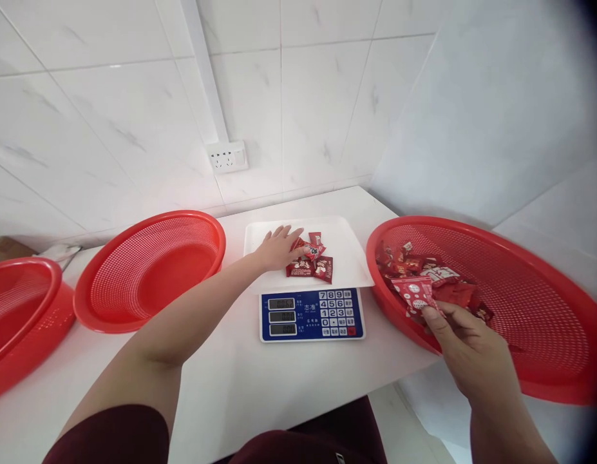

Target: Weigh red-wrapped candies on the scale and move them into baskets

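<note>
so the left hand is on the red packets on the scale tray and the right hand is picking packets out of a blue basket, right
Not quite: the basket is red, not blue, as the head view shows. The left hand does rest on the red packets on the scale tray, and the right hand holds packets.

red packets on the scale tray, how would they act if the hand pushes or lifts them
The red packets look small and flat, so probably light and easy to slide across the smooth white scale tray under the left hand. Their wrappers look glossy and crinkled, so likely floppy and a bit slippery. Lying flat, they seem unlikely to roll.
</note>
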Available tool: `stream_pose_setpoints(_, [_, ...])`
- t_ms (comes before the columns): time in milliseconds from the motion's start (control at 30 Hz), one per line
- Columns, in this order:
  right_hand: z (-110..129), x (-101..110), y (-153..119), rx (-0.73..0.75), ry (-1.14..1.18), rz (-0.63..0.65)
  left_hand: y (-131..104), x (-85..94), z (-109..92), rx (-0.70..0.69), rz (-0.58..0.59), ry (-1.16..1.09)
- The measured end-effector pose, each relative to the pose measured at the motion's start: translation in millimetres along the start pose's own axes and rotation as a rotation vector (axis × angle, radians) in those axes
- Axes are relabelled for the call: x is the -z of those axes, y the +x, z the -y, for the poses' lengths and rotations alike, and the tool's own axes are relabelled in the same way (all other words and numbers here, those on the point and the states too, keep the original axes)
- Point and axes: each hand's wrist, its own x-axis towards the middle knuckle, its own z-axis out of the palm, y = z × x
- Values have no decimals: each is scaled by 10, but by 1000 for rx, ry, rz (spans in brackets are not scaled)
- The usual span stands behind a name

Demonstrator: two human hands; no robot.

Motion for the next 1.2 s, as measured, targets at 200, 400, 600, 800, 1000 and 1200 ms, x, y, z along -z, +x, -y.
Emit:
stream_pose_setpoints(200, [-26,11,11,5,15,35,-137,-49,149,-54,-47,56])
stream_pose_setpoints(400, [-3,-19,-17,80,15,25,-175,-33,130,-24,-82,42])
stream_pose_setpoints(600, [-55,-22,-21,73,28,-9,-308,207,181,117,-197,-45])
stream_pose_setpoints(800, [-96,-12,3,98,34,-16,-911,729,689,409,-340,30])
stream_pose_setpoints(1000, [-113,-17,22,81,1,5,-1068,699,847,419,-284,138])
stream_pose_setpoints(1200, [-77,-23,9,62,19,10,-522,171,63,-70,-56,88])
